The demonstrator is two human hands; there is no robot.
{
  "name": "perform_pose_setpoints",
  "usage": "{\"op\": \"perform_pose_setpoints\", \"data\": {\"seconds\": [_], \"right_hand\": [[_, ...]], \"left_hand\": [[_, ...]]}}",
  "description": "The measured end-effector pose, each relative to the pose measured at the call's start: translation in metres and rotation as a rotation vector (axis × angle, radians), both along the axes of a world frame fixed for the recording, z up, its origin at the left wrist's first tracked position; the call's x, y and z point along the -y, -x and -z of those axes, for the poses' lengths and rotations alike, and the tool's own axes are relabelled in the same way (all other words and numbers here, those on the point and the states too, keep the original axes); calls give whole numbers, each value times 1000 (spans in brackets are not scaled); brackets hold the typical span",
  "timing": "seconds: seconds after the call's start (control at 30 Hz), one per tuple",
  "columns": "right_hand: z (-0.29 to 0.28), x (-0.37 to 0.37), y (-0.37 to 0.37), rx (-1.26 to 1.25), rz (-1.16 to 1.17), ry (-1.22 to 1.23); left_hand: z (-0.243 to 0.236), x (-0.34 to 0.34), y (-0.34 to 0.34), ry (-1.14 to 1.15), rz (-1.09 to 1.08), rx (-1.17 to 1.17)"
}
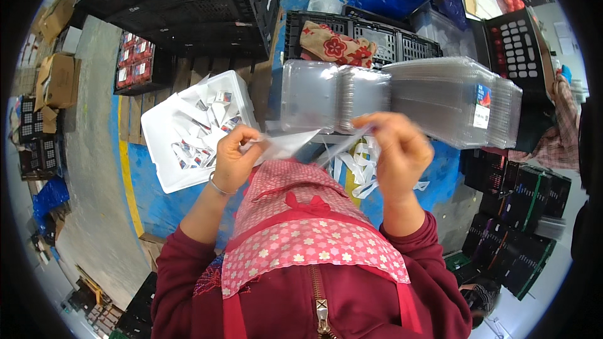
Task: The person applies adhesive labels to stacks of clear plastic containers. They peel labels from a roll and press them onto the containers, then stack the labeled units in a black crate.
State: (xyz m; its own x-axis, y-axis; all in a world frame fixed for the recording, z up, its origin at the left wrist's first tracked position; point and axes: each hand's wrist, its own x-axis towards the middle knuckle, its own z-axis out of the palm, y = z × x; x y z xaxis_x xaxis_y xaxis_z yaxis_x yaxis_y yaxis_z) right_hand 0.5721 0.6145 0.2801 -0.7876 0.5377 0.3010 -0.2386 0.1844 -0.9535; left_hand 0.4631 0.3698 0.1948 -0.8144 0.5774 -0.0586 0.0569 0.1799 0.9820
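My left hand [237, 158] pinches a white sheet [289, 144] above my pink floral apron [314, 248]. My right hand [400, 154], blurred, grips a thin pale strip [342, 148] at about the same height. To the left sits a white tub [157, 144] holding several small labelled white pieces [213, 110]. Stacked clear plastic trays [433, 100] lie just beyond my hands, one stack carrying a label. Loose white strips [358, 168] hang below the trays, behind my right hand.
Black crates [188, 12] are piled at the upper left beside packaged red goods [135, 63]. A red-patterned cloth [336, 44] rests on black crates behind the trays. Cardboard boxes [56, 81] line the far left; more crates [521, 201] stand at right. The blue floor [169, 176] shows below.
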Motion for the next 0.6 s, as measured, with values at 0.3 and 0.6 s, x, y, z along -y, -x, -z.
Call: {"op": "perform_pose_setpoints", "data": {"seconds": [0.3, 0.6], "right_hand": [[129, -17, 91, 947, -73, -155], [107, -4, 69, 951, 340, -909]], "left_hand": [[12, 26, 29, 113, 200, -334], [10, 30, 44, 116, 208, -375]]}}
